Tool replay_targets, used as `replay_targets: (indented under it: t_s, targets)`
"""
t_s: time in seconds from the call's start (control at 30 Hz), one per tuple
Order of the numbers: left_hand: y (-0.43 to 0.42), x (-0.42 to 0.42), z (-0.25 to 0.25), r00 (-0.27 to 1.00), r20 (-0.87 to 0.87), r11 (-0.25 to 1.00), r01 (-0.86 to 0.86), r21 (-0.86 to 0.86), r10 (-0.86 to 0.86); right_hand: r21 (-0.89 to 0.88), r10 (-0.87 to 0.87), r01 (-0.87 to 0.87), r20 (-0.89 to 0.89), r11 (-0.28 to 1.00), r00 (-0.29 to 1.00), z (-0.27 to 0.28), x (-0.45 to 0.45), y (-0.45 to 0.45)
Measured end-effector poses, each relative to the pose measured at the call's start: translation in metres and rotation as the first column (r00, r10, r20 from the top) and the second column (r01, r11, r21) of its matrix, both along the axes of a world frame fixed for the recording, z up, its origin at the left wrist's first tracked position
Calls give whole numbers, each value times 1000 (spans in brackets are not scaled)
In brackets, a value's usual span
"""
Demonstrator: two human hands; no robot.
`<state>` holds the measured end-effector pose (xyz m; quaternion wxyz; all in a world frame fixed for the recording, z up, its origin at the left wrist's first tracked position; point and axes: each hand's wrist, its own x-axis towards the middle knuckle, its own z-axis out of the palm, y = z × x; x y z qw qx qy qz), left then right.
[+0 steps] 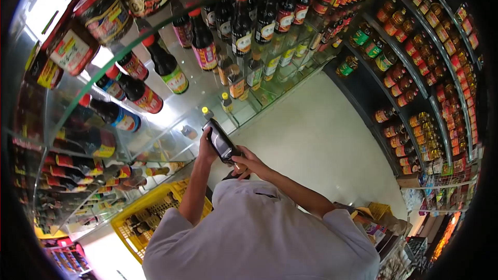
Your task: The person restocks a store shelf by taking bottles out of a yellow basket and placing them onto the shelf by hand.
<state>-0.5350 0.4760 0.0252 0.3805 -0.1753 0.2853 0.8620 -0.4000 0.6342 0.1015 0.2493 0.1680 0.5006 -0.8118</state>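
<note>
A dark, glossy bottle [220,138] is held in front of my body, tilted, its base end pointing away from me toward the shelf. My left hand [207,149] wraps around its left side near the base end. Around the nearer end, my right hand [251,163] closes its fingers, covering what seems to be the neck. No label can be read on the side facing me. Just beyond the held bottle, a small yellow-capped bottle [207,113] stands on the lower glass shelf.
Red-capped sauce bottles [241,26] and jars [104,13] fill the glass shelves [104,70] ahead and left. A yellow crate [134,217] of bottles sits at my lower left. Dark racks [381,80] with oil bottles line the right, across the pale floor [306,129].
</note>
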Motion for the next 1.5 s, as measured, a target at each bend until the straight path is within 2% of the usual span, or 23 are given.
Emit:
replay_targets:
  t_s: [0.07, 0.13, 0.2, 0.3, 0.33, 0.4, 0.43, 0.47, 0.5, 0.57, 0.6, 0.67, 0.7, 0.73, 0.8, 0.87, 0.9, 1.0, 1.13, 1.23, 1.3, 1.43, 1.5]
  targets:
    - [0, -32, 1, 998, -54, 999, 32, 18, -31, -28, 25, -25, -12, 999, 1000, -6, -37, -4]
    - [-11, -74, -41, 986, -95, 983, 144, 112, -134, -88, 21, -26, -61, 996, 998, -26, -63, -9]
    - [-10, -97, -55, 977, -186, 994, 107, 16, -102, -73, -25, 18, -96, 997, 995, -24, -87, -11]
    - [-13, -124, -73, 974, -191, 990, 135, 37, -126, -80, -31, 22, -100, 997, 995, -39, -122, -9]
    - [-16, -130, -79, 970, -204, 991, 120, -62, -130, -90, -46, 37, -98, 995, 994, -45, -134, -11]
    - [-25, -126, -86, 878, -412, 919, 73, -388, -244, -22, -67, 66, -57, 998, 996, -56, -158, -15]
    - [-18, -125, -75, 888, -394, 829, -27, -558, -236, -32, -76, 74, -57, 997, 995, -59, -168, -15]
    - [-23, -125, -60, 891, -252, 682, 85, -726, -379, -30, -91, 88, -110, 996, 990, -61, -178, -14]
    - [-16, -120, -47, 905, -309, 665, -39, -746, -293, -27, -103, 100, -163, 995, 981, -64, -186, -13]
    - [-9, -111, -18, 847, -479, 690, -205, -694, -231, -63, -100, 91, -143, 994, 985, -73, -204, -12]
    - [-3, -110, -5, 822, -547, 637, -337, -693, -160, -93, -94, 82, -126, 992, 988, -78, -215, -14]
    - [-11, -117, -8, 596, -661, 518, -427, -741, -455, -106, -99, 85, -134, 991, 986, -92, -234, -18]
    - [-5, -115, 17, 608, -591, 485, -354, -800, -531, -85, -115, 105, -130, 991, 985, -96, -243, -20]
    - [-8, -122, 13, 341, -579, 336, -558, -758, -740, -64, -134, 127, -124, 990, 983, -93, -250, -21]
    - [-8, -121, 14, 350, -557, 309, -559, -769, -753, -63, -171, 165, -119, 984, 978, -96, -262, -22]
    - [0, -121, 36, 370, -506, 291, -502, -814, -779, -119, -42, 30, -97, 992, 994, -115, -276, -23]
    - [3, -123, 41, 393, -470, 278, -454, -847, -790, -25, -20, 18, -78, 1000, 997, -113, -280, -23]
    - [-6, -141, 31, 361, -480, 330, -403, -854, -800, -17, -136, 135, -145, 991, 980, -107, -284, -25]
    - [-10, -159, 23, 160, -483, 318, -571, -757, -861, 22, -165, 168, -87, 986, 982, -106, -295, -28]
    - [-3, -168, 29, 151, -548, 390, -552, -737, -822, 13, -123, 125, -91, 992, 988, -99, -301, -20]
    - [5, -173, 33, 109, -561, 391, -609, -690, -821, 166, -46, 63, -104, 984, 994, -102, -306, -18]
    - [9, -186, 31, 41, -559, 372, -705, -604, -828, 188, -53, 69, -91, 980, 994, -105, -314, -20]
    - [6, -194, 31, 28, -544, 372, -701, -608, -839, 241, 39, -15, -99, 970, 994, -99, -315, -16]
